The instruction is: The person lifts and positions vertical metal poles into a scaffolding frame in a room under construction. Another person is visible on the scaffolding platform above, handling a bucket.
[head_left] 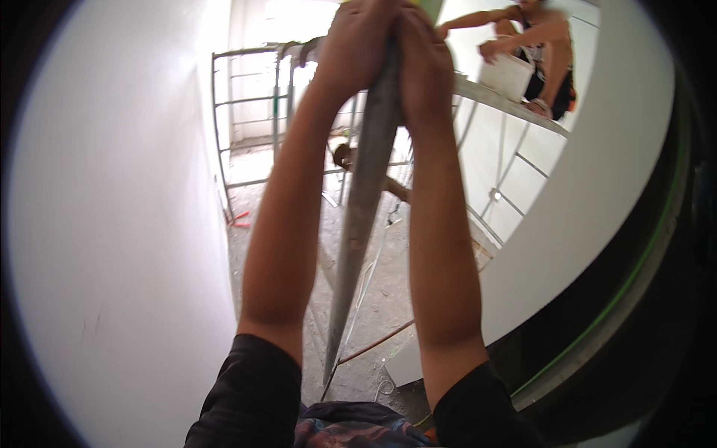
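Note:
Both my arms stretch up and away from me, with my hands close together at the top of the view. A long grey bar (362,179) runs down between my forearms and looks thin at its lower end, near the floor. My left hand (357,48) is closed around the upper part of the bar from the left. On the other side my right hand (426,71) closes against it, its fingers partly out of sight. Just beyond my hands shows a bit of something yellow-green (431,7), cut off by the top edge.
Metal scaffolding (246,97) stands ahead. On its plank (515,108) at upper right another person (545,56) crouches, a hand on a whitish bucket (506,77). White walls (104,224) flank me. Red-handled pliers (239,219) and cables lie on the concrete floor (373,299).

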The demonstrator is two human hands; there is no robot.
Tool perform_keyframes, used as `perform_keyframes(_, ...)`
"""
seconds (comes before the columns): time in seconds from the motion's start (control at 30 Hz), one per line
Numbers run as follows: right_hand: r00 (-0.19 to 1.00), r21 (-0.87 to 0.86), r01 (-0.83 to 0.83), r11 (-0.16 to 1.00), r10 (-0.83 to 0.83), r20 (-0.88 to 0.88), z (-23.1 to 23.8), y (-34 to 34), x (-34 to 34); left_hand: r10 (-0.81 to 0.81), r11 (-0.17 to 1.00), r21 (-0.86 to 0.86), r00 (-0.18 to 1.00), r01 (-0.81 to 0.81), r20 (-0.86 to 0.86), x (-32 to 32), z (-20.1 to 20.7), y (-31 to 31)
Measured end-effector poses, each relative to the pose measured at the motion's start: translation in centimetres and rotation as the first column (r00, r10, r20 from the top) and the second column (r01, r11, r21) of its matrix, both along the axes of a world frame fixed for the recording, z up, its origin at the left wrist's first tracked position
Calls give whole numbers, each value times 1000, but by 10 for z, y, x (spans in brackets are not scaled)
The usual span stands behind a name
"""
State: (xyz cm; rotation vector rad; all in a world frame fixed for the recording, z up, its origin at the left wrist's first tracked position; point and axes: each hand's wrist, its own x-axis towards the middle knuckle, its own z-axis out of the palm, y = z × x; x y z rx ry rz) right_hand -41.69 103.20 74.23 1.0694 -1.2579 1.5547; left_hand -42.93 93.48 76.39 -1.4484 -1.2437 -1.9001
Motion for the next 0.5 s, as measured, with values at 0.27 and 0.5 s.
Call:
perform_keyframes(0.27, 974, -28, 179, 983, -173, 147, 11, 11, 10, 9, 1000, 27, 994, -6, -110, -19, 15, 15)
perform_keyframes(0.5, 984, -44, 151, 988, -146, 101, 13, 31, 0, 63, 995, -69, 997, -66, -46, -23, 14, 24)
